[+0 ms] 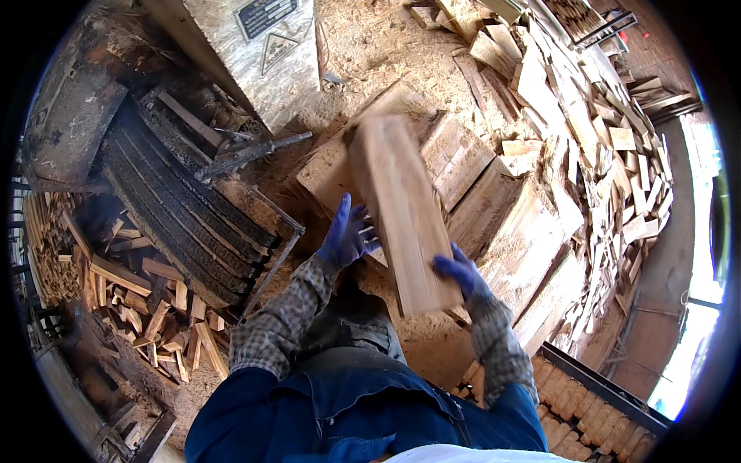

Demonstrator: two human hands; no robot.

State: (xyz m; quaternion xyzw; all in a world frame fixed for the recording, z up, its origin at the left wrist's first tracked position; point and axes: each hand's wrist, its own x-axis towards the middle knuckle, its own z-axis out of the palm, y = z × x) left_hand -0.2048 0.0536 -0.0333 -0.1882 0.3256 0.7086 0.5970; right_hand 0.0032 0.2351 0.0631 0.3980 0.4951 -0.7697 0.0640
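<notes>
A thick, pale wooden plank (407, 220) slants in front of me above larger timber pieces, its far end smeared by motion. My right hand (461, 273), in a blue glove, grips the plank's near right edge. Beside the plank's left edge is my left hand (345, 234), also blue-gloved, with thumb raised and fingers apart. Whether its fingertips touch the wood I cannot tell. Under and beyond the plank lie several thick timber blocks (480, 202) side by side.
To the left runs a black ribbed conveyor belt (174, 197), with cut wood pieces (158, 316) heaped below it. A pale machine housing (270, 77) stands at the far left. Along the right rises a large pile of offcuts (610, 177). Stacked wood (571, 401) sits behind a dark rail at lower right.
</notes>
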